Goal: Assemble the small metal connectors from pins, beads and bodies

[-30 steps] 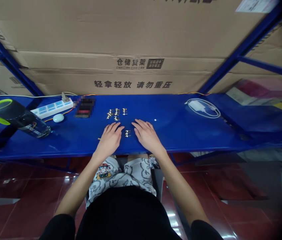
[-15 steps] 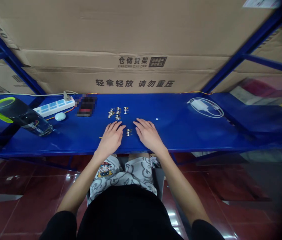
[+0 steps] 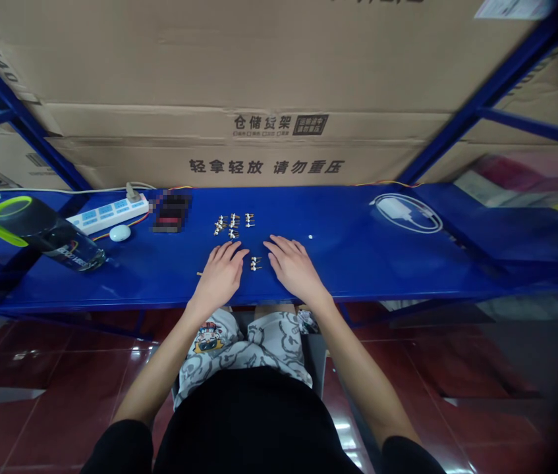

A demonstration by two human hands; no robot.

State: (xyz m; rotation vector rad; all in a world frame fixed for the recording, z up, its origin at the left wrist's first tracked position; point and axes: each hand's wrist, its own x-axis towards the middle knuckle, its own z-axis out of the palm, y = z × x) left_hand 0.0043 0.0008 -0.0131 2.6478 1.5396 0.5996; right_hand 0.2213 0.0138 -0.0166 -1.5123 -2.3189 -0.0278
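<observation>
My left hand [image 3: 218,271] rests palm down on the blue shelf [image 3: 358,263], fingers spread and holding nothing. Across from it my right hand [image 3: 293,264] lies the same way, also open. Between the two hands sits a small group of white pieces with gold-coloured prongs [image 3: 255,263], touched by neither hand as far as I can see. Just beyond my left fingertips are several more such pronged pieces [image 3: 234,225], in loose clusters. A thin brass-coloured bit [image 3: 199,274] pokes out beside my left hand; the rest of it is hidden.
To the left, a dark water bottle [image 3: 56,240] lies tilted near a power strip [image 3: 111,214], a pale rounded object [image 3: 120,233] and a blurred-out dark item [image 3: 172,212]. A charger with coiled white cable [image 3: 397,209] is at right. Cardboard [image 3: 269,72] stands behind.
Both hands and the small pieces stay in place. The camera view has shifted very slightly.
</observation>
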